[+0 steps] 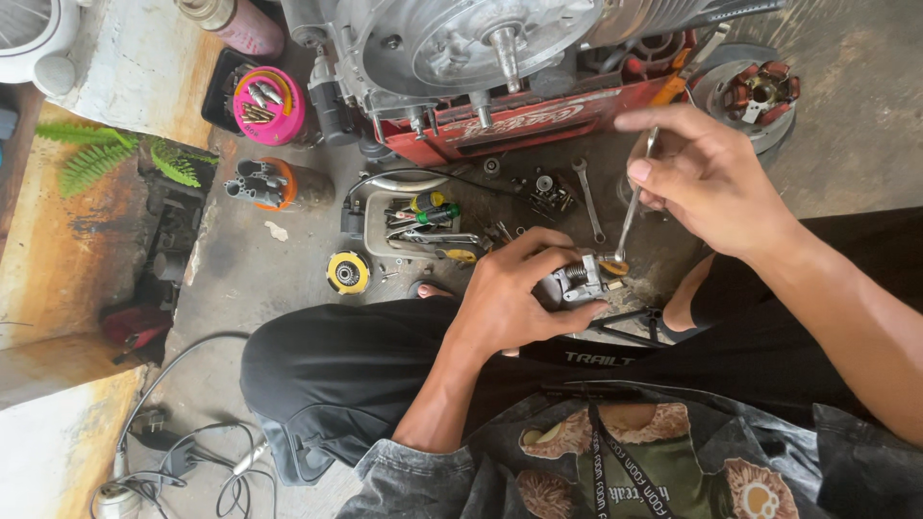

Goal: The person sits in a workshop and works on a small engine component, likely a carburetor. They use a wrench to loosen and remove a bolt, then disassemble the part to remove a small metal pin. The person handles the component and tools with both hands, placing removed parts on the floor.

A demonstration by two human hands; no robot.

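My left hand (pixel 510 293) grips a small grey metal carburettor (pixel 575 282) with a spring on top, held above my lap. My right hand (pixel 707 178) pinches the upper end of a thin metal tool (pixel 632 213), a slim screwdriver or wrench. Its lower tip rests on a brass-coloured part at the carburettor's right side. Both hands are over my black trousers, just in front of an engine (pixel 452 43) standing on a red crate (pixel 519 125).
On the concrete floor lie a spanner (pixel 588 197), a white tray of screwdrivers (pixel 423 223), a yellow tape roll (pixel 347 272), a pink tub of bits (pixel 269 104), an orange-capped container (pixel 274 183) and a stator (pixel 760 91). Cables (pixel 183 461) lie at the lower left.
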